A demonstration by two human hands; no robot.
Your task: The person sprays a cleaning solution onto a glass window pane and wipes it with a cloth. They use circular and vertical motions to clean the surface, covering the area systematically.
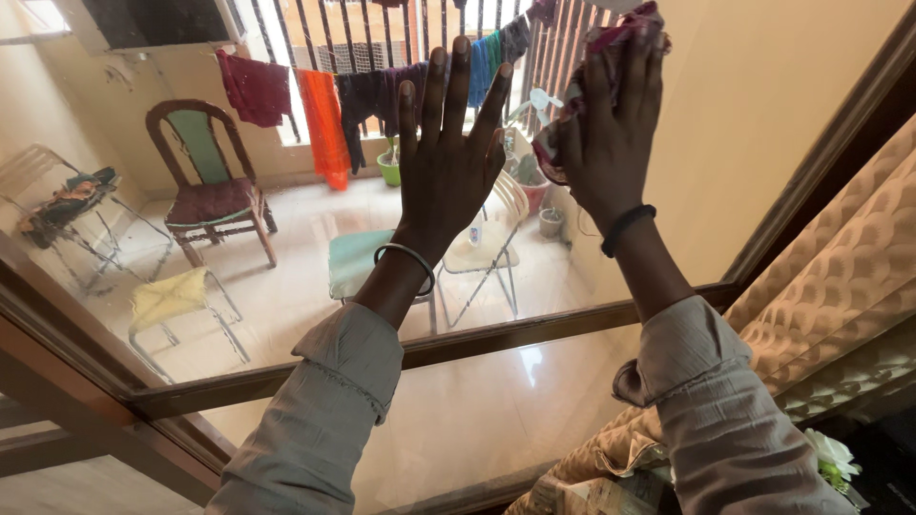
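My left hand (448, 157) is spread flat against a glass pane (286, 286), fingers apart and pointing up, a metal bangle on the wrist. My right hand (611, 143) presses a crumpled pink and dark red cloth (625, 33) against the same glass, higher and to the right; a black band sits on that wrist. Both arms wear light grey sleeves. The pane sits in a brown wooden frame (534, 329) with a lower pane beneath it.
A beige patterned curtain (840, 277) hangs at the right. Through the glass lie a wooden chair (210, 181), folding chairs, a small yellow stool (172, 300), clothes on a line (324, 114) and plant pots. White flowers (830, 453) sit at bottom right.
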